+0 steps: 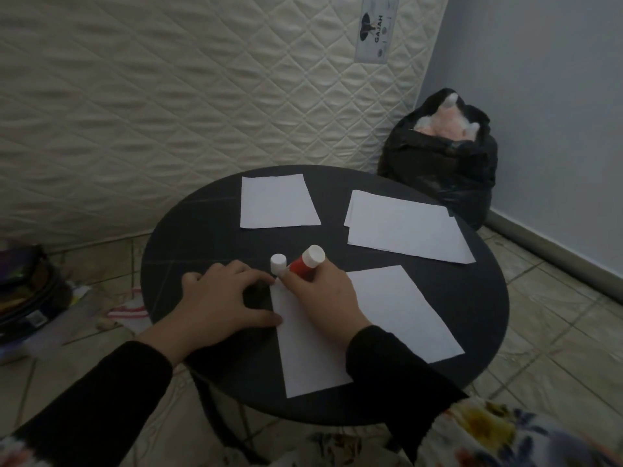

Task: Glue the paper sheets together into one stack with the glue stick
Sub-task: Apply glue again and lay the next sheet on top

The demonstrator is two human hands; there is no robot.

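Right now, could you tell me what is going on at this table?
A person is gluing paper at a round dark table. The right hand holds a red glue stick over the near sheet, while the left hand steadies its edge. The white cap stands beside them. Three other paper lots lie apart, not yet stacked.

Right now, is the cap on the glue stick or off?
Off. The white cap stands alone on the table, beside the glue stick in the right hand.
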